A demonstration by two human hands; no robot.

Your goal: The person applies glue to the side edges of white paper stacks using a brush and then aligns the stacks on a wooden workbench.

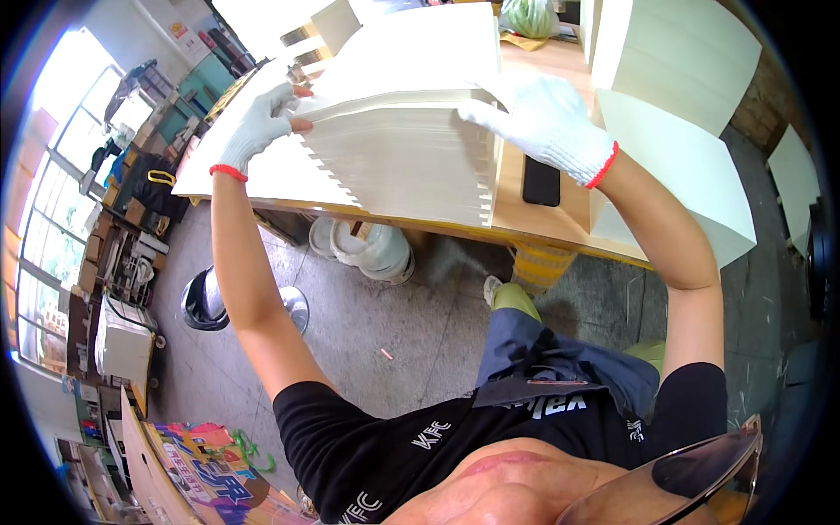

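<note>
A tall stack of white paper or card sheets [398,162] stands at the table's front edge, its side edges stepped. Its top layers bow slightly upward between my hands. My left hand [258,127], in a white knit glove with a red cuff and bare fingertips, pinches the upper left corner of these sheets. At the upper right corner, my right hand [542,118], gloved the same way, holds the sheets with its thumb along the front; its other fingers are partly hidden behind. A black phone [542,181] lies on the table just below my right hand.
More white stacks [674,166] stand on the table's right. A plastic bag with something green [528,17] sits at the back. White buckets [372,249] are under the table's front edge, and a stool [206,299] stands on the floor at left. Shelves [131,210] line the left wall.
</note>
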